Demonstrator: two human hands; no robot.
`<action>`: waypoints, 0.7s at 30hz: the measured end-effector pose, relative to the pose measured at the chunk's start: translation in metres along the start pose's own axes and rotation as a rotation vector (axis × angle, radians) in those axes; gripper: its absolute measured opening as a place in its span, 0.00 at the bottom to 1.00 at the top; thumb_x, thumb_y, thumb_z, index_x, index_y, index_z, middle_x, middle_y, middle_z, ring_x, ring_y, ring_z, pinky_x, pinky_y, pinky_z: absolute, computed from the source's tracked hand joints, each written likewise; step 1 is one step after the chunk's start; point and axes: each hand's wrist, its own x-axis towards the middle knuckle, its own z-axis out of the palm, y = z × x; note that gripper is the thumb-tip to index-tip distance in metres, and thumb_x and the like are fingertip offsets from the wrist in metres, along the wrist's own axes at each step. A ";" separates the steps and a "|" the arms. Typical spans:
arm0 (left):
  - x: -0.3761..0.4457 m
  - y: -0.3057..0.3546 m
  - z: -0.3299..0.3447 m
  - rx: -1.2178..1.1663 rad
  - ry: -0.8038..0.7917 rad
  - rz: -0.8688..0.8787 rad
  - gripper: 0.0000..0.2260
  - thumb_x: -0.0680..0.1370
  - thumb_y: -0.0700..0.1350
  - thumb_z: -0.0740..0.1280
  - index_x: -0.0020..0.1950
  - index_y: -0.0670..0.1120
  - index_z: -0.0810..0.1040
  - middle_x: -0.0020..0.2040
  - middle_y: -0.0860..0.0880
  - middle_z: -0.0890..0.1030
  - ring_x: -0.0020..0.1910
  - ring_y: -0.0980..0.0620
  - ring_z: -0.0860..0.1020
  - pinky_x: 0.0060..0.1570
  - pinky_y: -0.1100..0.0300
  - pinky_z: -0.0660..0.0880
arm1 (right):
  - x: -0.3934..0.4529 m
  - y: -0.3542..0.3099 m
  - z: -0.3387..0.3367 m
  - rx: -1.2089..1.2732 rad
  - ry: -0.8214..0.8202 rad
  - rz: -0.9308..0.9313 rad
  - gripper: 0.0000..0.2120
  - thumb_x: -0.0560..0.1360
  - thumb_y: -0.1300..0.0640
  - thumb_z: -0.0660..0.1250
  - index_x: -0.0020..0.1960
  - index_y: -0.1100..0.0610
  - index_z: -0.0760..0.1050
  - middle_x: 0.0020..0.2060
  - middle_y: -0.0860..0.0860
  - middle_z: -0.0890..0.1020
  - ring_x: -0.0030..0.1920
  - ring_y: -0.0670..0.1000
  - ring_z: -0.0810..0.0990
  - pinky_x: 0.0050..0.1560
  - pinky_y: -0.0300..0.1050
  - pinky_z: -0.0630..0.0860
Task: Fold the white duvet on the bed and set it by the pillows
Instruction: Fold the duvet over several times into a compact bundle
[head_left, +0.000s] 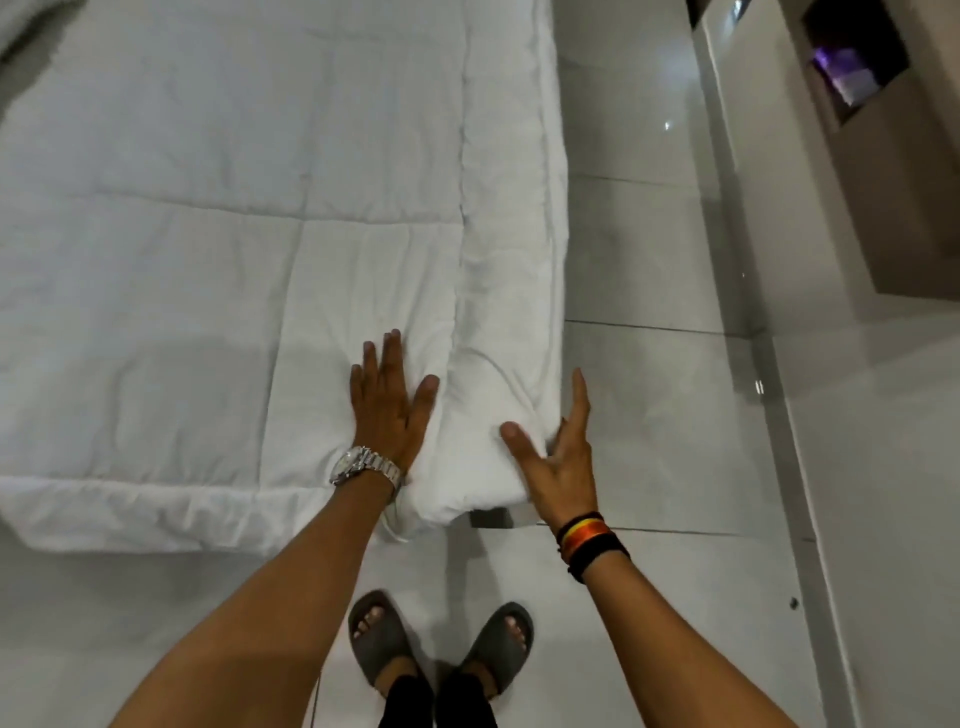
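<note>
The white quilted duvet (218, 249) lies spread flat over the bed and fills the left and middle of the view. Its right border (511, 234) hangs a little over the bed's side. My left hand (387, 402) rests flat on the duvet near the front right corner, fingers spread, a silver watch on the wrist. My right hand (558, 457) is open against the outside of that corner, thumb on top of the fabric and fingers along the side. A grey fluffy pillow edge (26, 36) shows at the top left.
Glossy white floor tiles (649, 260) run along the right of the bed. A grey cabinet (883, 171) with an open niche stands at the far right. My feet in grey slides (441, 644) stand on the floor at the foot of the bed.
</note>
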 end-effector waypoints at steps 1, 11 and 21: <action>0.000 0.004 -0.002 0.002 -0.006 -0.016 0.38 0.81 0.66 0.48 0.86 0.45 0.51 0.86 0.45 0.55 0.85 0.43 0.49 0.82 0.47 0.41 | -0.005 -0.003 -0.003 -0.095 -0.059 -0.019 0.62 0.60 0.21 0.72 0.82 0.34 0.40 0.80 0.49 0.67 0.73 0.53 0.73 0.71 0.52 0.74; -0.034 0.071 -0.067 -0.513 -0.119 -0.237 0.28 0.84 0.66 0.48 0.84 0.63 0.54 0.78 0.56 0.72 0.77 0.55 0.68 0.74 0.60 0.62 | -0.041 -0.044 -0.046 0.091 0.075 -0.132 0.26 0.76 0.68 0.72 0.71 0.50 0.79 0.66 0.41 0.81 0.67 0.42 0.79 0.66 0.31 0.71; -0.107 -0.089 -0.169 -0.371 0.074 -0.351 0.31 0.81 0.68 0.51 0.83 0.60 0.58 0.84 0.52 0.62 0.80 0.49 0.64 0.76 0.51 0.63 | -0.106 0.020 0.026 -0.141 0.166 0.233 0.45 0.76 0.37 0.72 0.84 0.39 0.50 0.82 0.45 0.60 0.78 0.48 0.63 0.76 0.46 0.62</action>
